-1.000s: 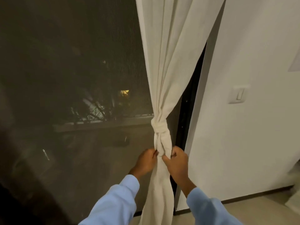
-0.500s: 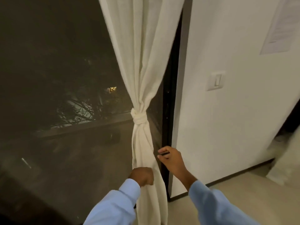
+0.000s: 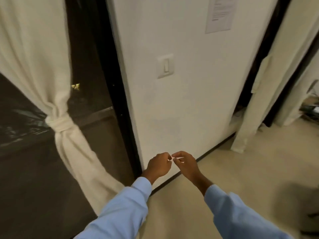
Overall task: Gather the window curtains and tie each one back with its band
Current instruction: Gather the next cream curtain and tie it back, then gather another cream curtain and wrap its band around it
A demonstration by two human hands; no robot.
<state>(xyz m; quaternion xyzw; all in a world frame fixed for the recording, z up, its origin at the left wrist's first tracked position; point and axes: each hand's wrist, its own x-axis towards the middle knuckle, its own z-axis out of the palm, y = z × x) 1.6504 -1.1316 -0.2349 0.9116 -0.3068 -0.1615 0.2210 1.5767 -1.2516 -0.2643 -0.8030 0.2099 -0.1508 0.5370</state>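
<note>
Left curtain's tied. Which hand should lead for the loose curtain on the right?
Right, likely. The right hand is on the side of the loose curtain; the left hand sits nearer the tied curtain and would have to reach across the body. Neither hand holds cloth.

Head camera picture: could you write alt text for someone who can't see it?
A left hand and right hand, fingertips almost touching, hover before a white wall. At left, a cream curtain hangs tied by its band against a dark window.

white wall [image 3: 189, 100] with switch [image 3: 165, 66], beige floor [image 3: 241, 169].
</note>
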